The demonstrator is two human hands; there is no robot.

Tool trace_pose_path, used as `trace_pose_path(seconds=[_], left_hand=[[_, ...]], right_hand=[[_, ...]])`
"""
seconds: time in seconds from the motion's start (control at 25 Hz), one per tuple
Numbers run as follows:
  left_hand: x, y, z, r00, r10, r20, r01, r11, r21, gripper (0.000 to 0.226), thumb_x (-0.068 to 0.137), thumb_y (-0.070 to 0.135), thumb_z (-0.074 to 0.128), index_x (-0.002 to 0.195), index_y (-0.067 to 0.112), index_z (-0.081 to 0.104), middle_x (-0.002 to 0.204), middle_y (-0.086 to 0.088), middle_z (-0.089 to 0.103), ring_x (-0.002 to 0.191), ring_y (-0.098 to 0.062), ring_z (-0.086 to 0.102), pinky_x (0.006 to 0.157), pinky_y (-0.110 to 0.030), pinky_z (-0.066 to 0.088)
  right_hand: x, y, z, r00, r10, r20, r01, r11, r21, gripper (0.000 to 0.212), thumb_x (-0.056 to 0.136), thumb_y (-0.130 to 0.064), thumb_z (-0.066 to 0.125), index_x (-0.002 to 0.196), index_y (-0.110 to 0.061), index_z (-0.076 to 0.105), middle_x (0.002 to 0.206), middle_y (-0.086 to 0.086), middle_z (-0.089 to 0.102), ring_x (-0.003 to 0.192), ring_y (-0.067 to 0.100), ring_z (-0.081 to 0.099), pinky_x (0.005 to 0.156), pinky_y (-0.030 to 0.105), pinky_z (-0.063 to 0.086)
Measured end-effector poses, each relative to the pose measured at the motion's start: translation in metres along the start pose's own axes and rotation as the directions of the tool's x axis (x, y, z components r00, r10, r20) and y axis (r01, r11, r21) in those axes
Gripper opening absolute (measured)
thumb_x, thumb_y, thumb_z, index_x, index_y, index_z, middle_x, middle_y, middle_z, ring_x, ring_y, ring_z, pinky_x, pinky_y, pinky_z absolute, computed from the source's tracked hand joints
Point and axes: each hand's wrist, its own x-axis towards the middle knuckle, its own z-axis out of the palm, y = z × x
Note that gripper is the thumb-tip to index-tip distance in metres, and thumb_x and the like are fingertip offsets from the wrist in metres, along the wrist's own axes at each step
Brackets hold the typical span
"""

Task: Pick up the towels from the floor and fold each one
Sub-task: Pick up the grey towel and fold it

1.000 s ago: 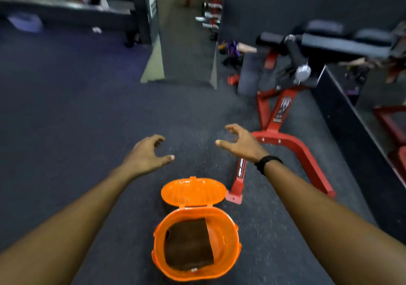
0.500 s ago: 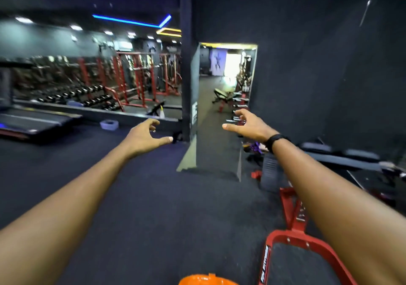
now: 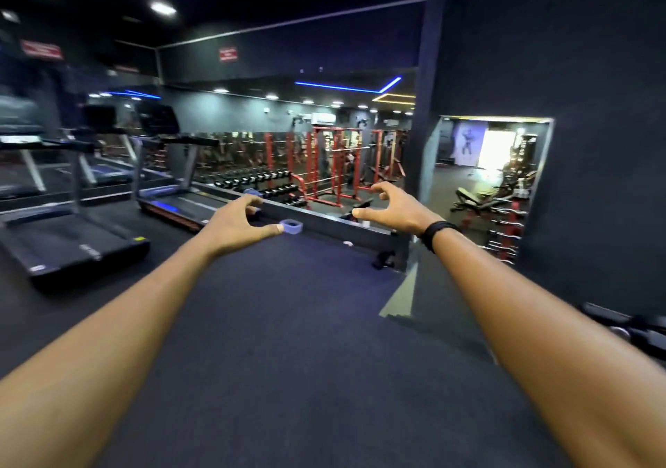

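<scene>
Head view, left hand (image 3: 236, 224) and right hand (image 3: 396, 208) outstretched, fingers loosely curled, empty, above dark floor (image 3: 288, 341)

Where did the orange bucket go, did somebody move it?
Cannot tell. It is out of view now. The doorway and floor slid down the picture too, so the camera tilted up; both hands, left and right, hold nothing.

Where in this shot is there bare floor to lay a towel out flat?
The dark carpet lies bare between the nearest treadmill and the low ledge. It is crowded left, where treadmills stand side by side, and at the ledge's foot, by a small blue container and a white scrap.
</scene>
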Motion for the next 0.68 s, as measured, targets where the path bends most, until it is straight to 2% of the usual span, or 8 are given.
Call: trace_pose_path(seconds=[0.24,0.36,0.4,0.52,0.68], left_hand=[[-0.053,-0.103,-0.129,0.973,-0.159,-0.165,0.179,0.977,0.113,0.069,0.072,0.05,0.077,0.128,0.019,0.052,0.124,-0.004,0.059,0.114,-0.021,0.056,0.098,-0.033,0.043],[-0.091,-0.158,-0.204,0.94,-0.247,-0.235,0.287,0.946,0.154,0.089,0.06,0.066,0.074,0.13,0.018,0.051,0.126,-0.005,0.058,0.115,-0.02,0.055,0.1,-0.034,0.043],[-0.105,-0.175,-0.226,0.927,-0.274,-0.257,0.319,0.935,0.155,0.09,0.06,0.066,0.075,0.131,0.017,0.051,0.127,-0.006,0.058,0.116,-0.02,0.055,0.099,-0.033,0.043],[-0.14,-0.227,-0.278,0.875,-0.359,-0.325,0.425,0.891,0.16,0.079,0.069,0.049,0.08,0.132,0.012,0.051,0.127,-0.01,0.058,0.116,-0.024,0.055,0.1,-0.033,0.042],[-0.188,-0.288,-0.332,0.795,-0.473,-0.379,0.552,0.824,0.13,0.076,0.07,0.047,0.08,0.131,0.013,0.051,0.128,-0.012,0.057,0.116,-0.026,0.055,0.102,-0.038,0.044]], right_hand=[[0.048,-0.134,0.112,0.967,-0.223,0.126,0.21,0.972,0.104,0.079,0.081,-0.047,0.07,0.143,-0.012,0.036,0.148,0.008,0.041,0.134,0.023,0.041,0.106,0.033,0.034],[0.061,-0.21,0.183,0.932,-0.301,0.203,0.273,0.95,0.154,0.082,0.08,-0.049,0.071,0.144,-0.011,0.036,0.149,0.009,0.04,0.135,0.023,0.041,0.107,0.033,0.034],[0.064,-0.234,0.207,0.917,-0.328,0.227,0.294,0.941,0.171,0.082,0.08,-0.049,0.071,0.144,-0.011,0.036,0.149,0.008,0.041,0.134,0.022,0.041,0.107,0.033,0.034],[0.069,-0.296,0.272,0.88,-0.391,0.27,0.339,0.914,0.221,0.079,0.081,-0.046,0.07,0.143,-0.011,0.037,0.147,0.008,0.042,0.133,0.022,0.043,0.105,0.03,0.034],[0.073,-0.371,0.36,0.815,-0.455,0.358,0.366,0.884,0.29,0.083,0.079,-0.05,0.071,0.143,-0.011,0.036,0.148,0.008,0.041,0.133,0.022,0.042,0.105,0.031,0.035]])
